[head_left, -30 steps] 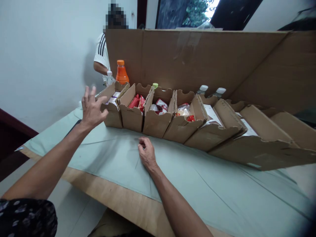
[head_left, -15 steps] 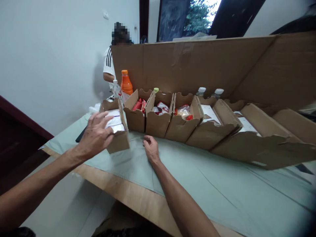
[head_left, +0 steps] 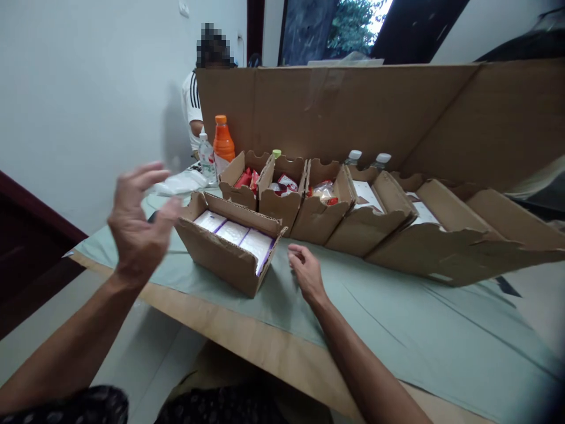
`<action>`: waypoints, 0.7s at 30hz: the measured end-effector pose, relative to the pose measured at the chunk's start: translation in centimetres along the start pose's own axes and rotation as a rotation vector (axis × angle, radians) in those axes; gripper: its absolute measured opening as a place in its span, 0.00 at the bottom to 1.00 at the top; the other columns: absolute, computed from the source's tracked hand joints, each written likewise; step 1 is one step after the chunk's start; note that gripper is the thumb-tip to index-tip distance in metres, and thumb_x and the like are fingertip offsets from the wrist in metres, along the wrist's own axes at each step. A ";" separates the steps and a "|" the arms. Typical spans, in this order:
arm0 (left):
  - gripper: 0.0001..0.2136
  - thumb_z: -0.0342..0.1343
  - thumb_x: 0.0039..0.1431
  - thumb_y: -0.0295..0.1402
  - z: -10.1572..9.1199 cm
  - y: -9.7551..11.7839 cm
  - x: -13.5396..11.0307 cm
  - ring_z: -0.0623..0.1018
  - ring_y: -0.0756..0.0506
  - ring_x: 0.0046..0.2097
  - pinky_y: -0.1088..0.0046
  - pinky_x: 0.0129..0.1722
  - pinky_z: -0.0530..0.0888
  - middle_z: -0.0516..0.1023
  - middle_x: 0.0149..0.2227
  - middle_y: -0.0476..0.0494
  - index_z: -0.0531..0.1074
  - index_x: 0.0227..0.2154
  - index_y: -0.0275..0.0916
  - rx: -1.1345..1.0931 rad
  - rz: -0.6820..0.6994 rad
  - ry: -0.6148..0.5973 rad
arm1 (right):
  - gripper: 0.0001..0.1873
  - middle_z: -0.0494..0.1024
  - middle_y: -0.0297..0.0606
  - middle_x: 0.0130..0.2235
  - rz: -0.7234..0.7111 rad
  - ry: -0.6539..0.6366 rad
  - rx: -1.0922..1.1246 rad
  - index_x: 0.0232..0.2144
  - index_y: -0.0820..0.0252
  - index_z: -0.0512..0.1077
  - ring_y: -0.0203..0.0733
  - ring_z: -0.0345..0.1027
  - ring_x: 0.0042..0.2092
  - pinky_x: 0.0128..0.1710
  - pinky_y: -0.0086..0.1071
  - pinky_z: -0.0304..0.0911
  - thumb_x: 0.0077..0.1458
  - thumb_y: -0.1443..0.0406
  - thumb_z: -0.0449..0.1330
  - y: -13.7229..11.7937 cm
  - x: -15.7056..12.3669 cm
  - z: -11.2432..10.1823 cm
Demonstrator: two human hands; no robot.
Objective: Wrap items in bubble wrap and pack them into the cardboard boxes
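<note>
A small cardboard box (head_left: 220,256) with three white packets (head_left: 233,232) lies crosswise on the pale green cloth (head_left: 375,312), apart from the row of boxes. My left hand (head_left: 135,227) hovers just left of it, fingers spread, holding nothing and slightly blurred. My right hand (head_left: 306,274) rests on the cloth just right of the box, fingers loosely curled with nothing in them. Behind stands a row of open cardboard boxes (head_left: 282,200) holding red and white packets.
A tall cardboard sheet (head_left: 353,112) stands behind the row. An orange bottle (head_left: 223,141) and a small clear bottle (head_left: 205,156) stand at its left end. Two white-capped bottles (head_left: 366,159) peek up behind. Another person (head_left: 194,106) stands behind the sheet. The table edge (head_left: 247,347) is near me.
The leftmost box has come out of the row toward me and turned crosswise. My left hand has let go and lifted away to the left. My right hand has shifted slightly right.
</note>
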State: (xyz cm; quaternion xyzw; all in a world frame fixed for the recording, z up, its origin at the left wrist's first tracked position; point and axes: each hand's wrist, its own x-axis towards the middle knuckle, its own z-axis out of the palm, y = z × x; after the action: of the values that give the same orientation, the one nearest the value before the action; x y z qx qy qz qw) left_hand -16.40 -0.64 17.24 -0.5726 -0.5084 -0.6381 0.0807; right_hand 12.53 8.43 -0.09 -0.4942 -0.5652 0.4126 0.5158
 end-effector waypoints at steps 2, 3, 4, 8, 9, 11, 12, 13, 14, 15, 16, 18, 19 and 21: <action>0.22 0.63 0.59 0.46 -1.5 -5.2 -0.9 0.71 0.34 0.64 0.53 0.67 0.64 0.78 0.56 0.46 0.74 0.52 0.39 -0.142 -0.370 0.079 | 0.21 0.83 0.43 0.41 0.032 -0.032 -0.014 0.43 0.59 0.78 0.48 0.76 0.42 0.44 0.43 0.71 0.52 0.53 0.62 -0.4 -2.4 -0.9; 0.23 0.62 0.58 0.50 -1.7 -7.6 -1.6 0.71 0.31 0.64 0.51 0.66 0.65 0.80 0.54 0.45 0.75 0.49 0.39 -0.174 -0.506 0.047 | 0.22 0.83 0.44 0.42 0.045 -0.047 -0.024 0.46 0.59 0.78 0.48 0.76 0.42 0.43 0.43 0.71 0.53 0.52 0.63 -0.7 -3.6 -0.9; 0.24 0.62 0.55 0.53 -1.5 -9.6 -2.5 0.73 0.30 0.62 0.48 0.63 0.68 0.82 0.51 0.42 0.76 0.46 0.38 -0.203 -0.612 0.022 | 0.24 0.83 0.45 0.45 0.051 -0.060 -0.033 0.49 0.58 0.78 0.49 0.77 0.44 0.44 0.43 0.72 0.55 0.51 0.63 -1.1 -4.7 -0.7; 0.28 0.59 0.52 0.59 1.1 -12.6 -6.0 0.75 0.29 0.61 0.50 0.58 0.74 0.84 0.49 0.36 0.78 0.43 0.39 -0.457 -0.879 -0.128 | 0.30 0.74 0.47 0.62 -0.005 -0.123 -0.007 0.62 0.54 0.70 0.52 0.67 0.63 0.59 0.47 0.66 0.65 0.47 0.56 -3.0 -7.6 1.6; 0.29 0.59 0.53 0.59 1.8 -12.2 -6.7 0.73 0.31 0.63 0.52 0.60 0.72 0.83 0.50 0.36 0.78 0.45 0.38 -0.549 -0.940 -0.143 | 0.31 0.70 0.45 0.66 -0.030 -0.140 0.017 0.64 0.53 0.67 0.51 0.63 0.67 0.64 0.48 0.62 0.66 0.46 0.53 -3.3 -8.0 2.3; 0.29 0.59 0.56 0.58 2.6 -10.7 -7.8 0.69 0.33 0.67 0.55 0.65 0.68 0.82 0.54 0.38 0.78 0.50 0.38 -0.698 -1.028 -0.143 | 0.34 0.64 0.43 0.70 -0.057 -0.149 0.061 0.67 0.53 0.64 0.51 0.56 0.71 0.69 0.50 0.54 0.67 0.45 0.50 -3.8 -8.4 3.2; 0.30 0.58 0.59 0.58 2.8 -9.8 -8.2 0.66 0.34 0.69 0.56 0.68 0.65 0.80 0.57 0.38 0.77 0.52 0.38 -0.741 -1.043 -0.141 | 0.34 0.62 0.42 0.71 -0.057 -0.133 0.076 0.68 0.53 0.62 0.50 0.53 0.72 0.71 0.50 0.50 0.68 0.44 0.49 -3.8 -8.5 3.3; 0.30 0.56 0.61 0.58 2.9 -8.9 -8.7 0.64 0.35 0.70 0.57 0.70 0.61 0.79 0.59 0.40 0.76 0.55 0.38 -0.776 -1.046 -0.145 | 0.35 0.61 0.41 0.72 -0.052 -0.102 0.085 0.68 0.53 0.62 0.50 0.52 0.73 0.72 0.50 0.46 0.68 0.43 0.48 -3.8 -8.5 3.2; 0.31 0.54 0.63 0.58 3.1 -8.1 -9.2 0.62 0.36 0.72 0.57 0.72 0.58 0.77 0.61 0.41 0.75 0.57 0.39 -0.807 -1.043 -0.158 | 0.35 0.62 0.40 0.72 -0.046 -0.064 0.092 0.68 0.52 0.62 0.50 0.52 0.73 0.73 0.51 0.44 0.68 0.43 0.47 -3.6 -8.3 2.8; 0.31 0.52 0.64 0.59 3.4 -7.3 -9.8 0.60 0.37 0.73 0.58 0.73 0.54 0.75 0.63 0.42 0.74 0.58 0.40 -0.834 -1.038 -0.176 | 0.35 0.63 0.40 0.71 -0.043 -0.027 0.102 0.68 0.52 0.63 0.50 0.52 0.72 0.73 0.51 0.43 0.68 0.43 0.46 -3.4 -8.1 2.1; 0.32 0.51 0.64 0.60 3.8 -6.6 -10.4 0.58 0.38 0.74 0.59 0.74 0.50 0.73 0.65 0.42 0.73 0.59 0.40 -0.857 -1.031 -0.194 | 0.35 0.65 0.40 0.70 -0.045 0.012 0.118 0.67 0.53 0.65 0.50 0.54 0.72 0.73 0.51 0.44 0.68 0.42 0.46 -3.1 -7.7 1.2; 0.34 0.50 0.64 0.62 5.4 -5.2 -11.6 0.55 0.38 0.74 0.59 0.75 0.46 0.71 0.67 0.43 0.73 0.61 0.41 -0.896 -1.020 -0.234 | 0.35 0.70 0.40 0.67 -0.060 0.109 0.144 0.65 0.54 0.68 0.50 0.57 0.70 0.72 0.52 0.46 0.67 0.41 0.46 -2.5 -6.6 -1.1; 0.35 0.50 0.63 0.63 6.6 -4.6 -12.1 0.55 0.38 0.75 0.58 0.75 0.45 0.70 0.67 0.43 0.72 0.61 0.42 -0.915 -1.013 -0.256 | 0.35 0.72 0.40 0.65 -0.067 0.171 0.144 0.63 0.54 0.70 0.50 0.59 0.69 0.72 0.52 0.47 0.66 0.41 0.48 -2.3 -5.9 -2.4; 0.37 0.50 0.61 0.64 9.3 -3.5 -13.0 0.53 0.37 0.75 0.57 0.76 0.45 0.69 0.68 0.43 0.71 0.62 0.42 -0.962 -0.994 -0.318 | 0.34 0.75 0.40 0.62 -0.081 0.296 0.125 0.60 0.54 0.74 0.50 0.60 0.68 0.71 0.51 0.47 0.64 0.41 0.51 -2.1 -4.4 -5.1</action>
State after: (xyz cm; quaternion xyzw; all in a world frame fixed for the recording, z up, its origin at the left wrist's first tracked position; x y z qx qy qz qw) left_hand -8.43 1.64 3.14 -0.3311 -0.3768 -0.6617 -0.5573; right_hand 17.20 3.55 1.84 -0.4931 -0.4759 0.3486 0.6394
